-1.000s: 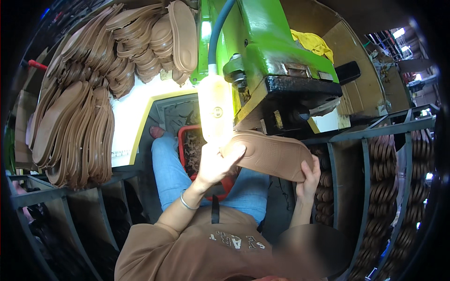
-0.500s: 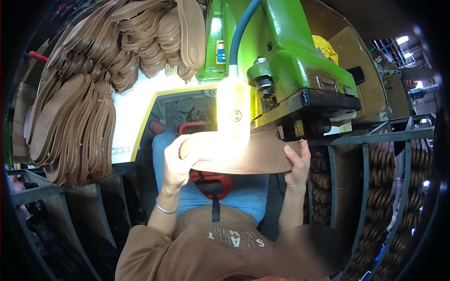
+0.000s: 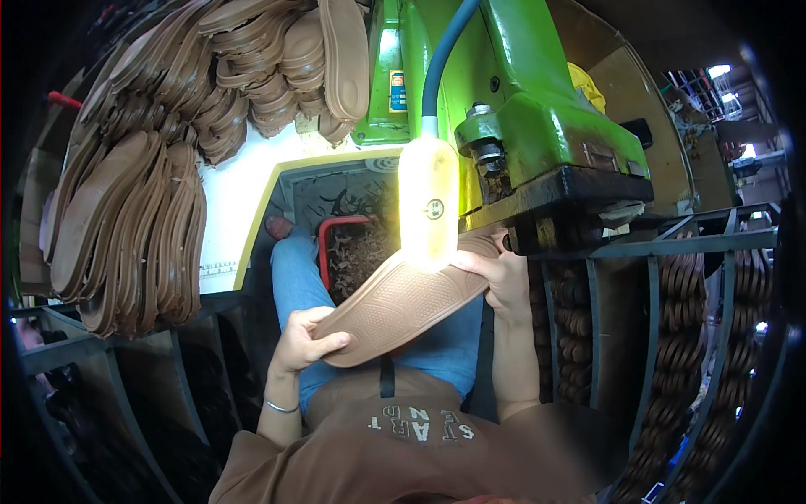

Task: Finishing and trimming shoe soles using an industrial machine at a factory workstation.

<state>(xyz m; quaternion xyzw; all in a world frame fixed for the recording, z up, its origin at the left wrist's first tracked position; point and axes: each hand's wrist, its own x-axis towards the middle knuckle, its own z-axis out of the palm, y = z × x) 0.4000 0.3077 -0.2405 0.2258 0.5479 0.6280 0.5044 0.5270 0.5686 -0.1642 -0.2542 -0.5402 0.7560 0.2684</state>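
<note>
The left hand was clamped on one end of a brown sole, thumb on its textured face; the right hand pinched the other end. The sole lay at the left hand's two o'clock and the right hand's eight, a two-ended hold that probably kept its length steady under the lit lamp at twelve. A red bin at eleven held scraps, perhaps set low to catch them. Beyond, a green machine stood at one o'clock, stacked soles at ten, seemingly for easy reach.
</note>
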